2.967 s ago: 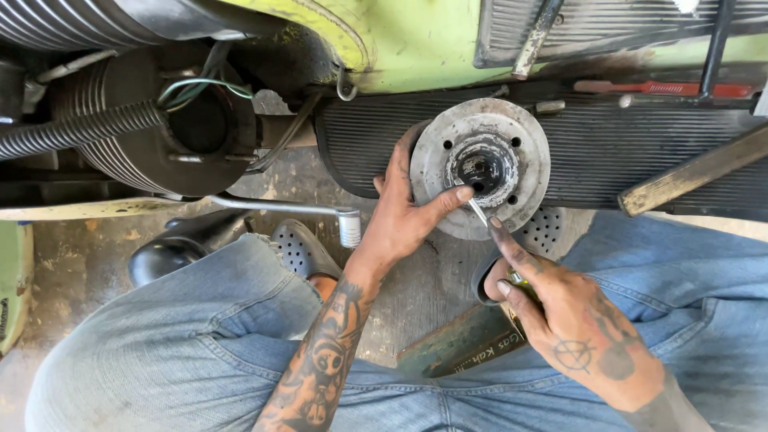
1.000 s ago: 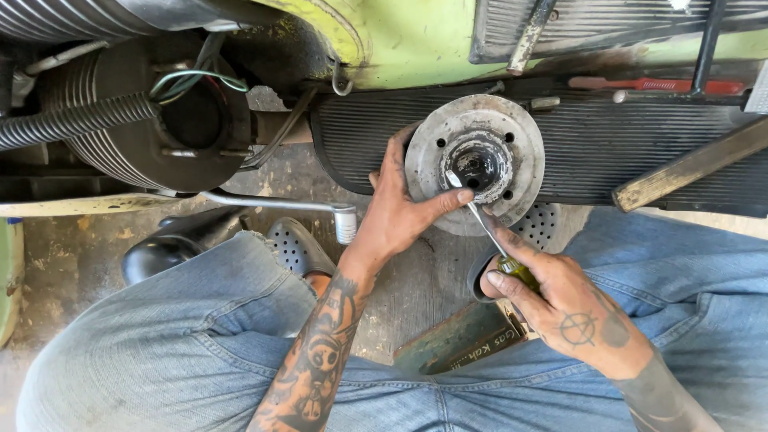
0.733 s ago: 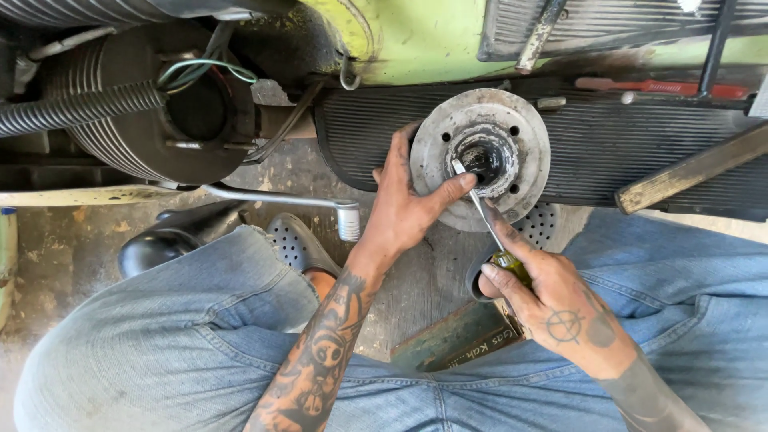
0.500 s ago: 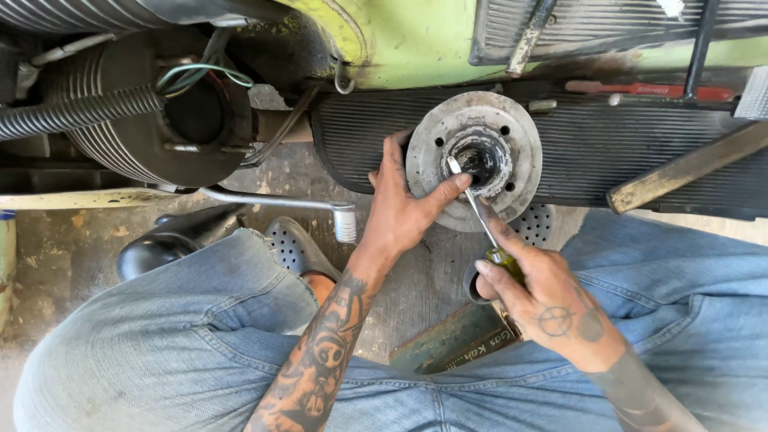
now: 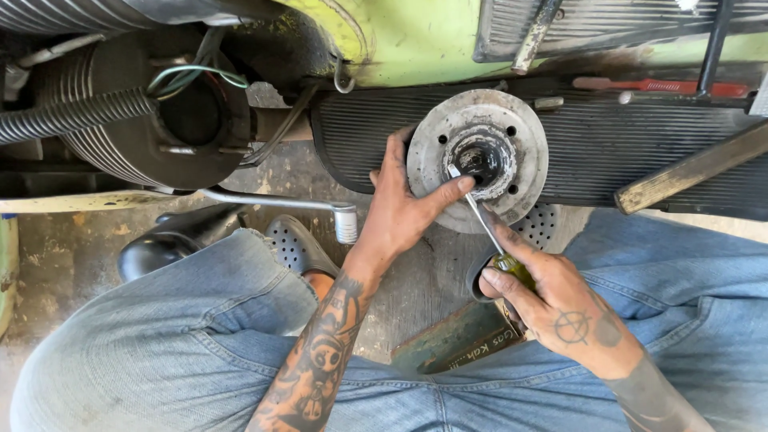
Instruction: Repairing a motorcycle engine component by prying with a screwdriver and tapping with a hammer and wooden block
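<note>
Our left hand (image 5: 404, 216) grips the hub (image 5: 478, 158); our right hand (image 5: 552, 304) clamps a screwdriver (image 5: 486, 232), tip in the hub's bore.

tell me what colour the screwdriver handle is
Yellow-green, mostly hidden inside the right hand; the screwdriver shows in the head view.

Round grey metal hub (image 5: 512, 136) upright on mat, screwdriver (image 5: 484, 228) tip in ctr bore.
</note>
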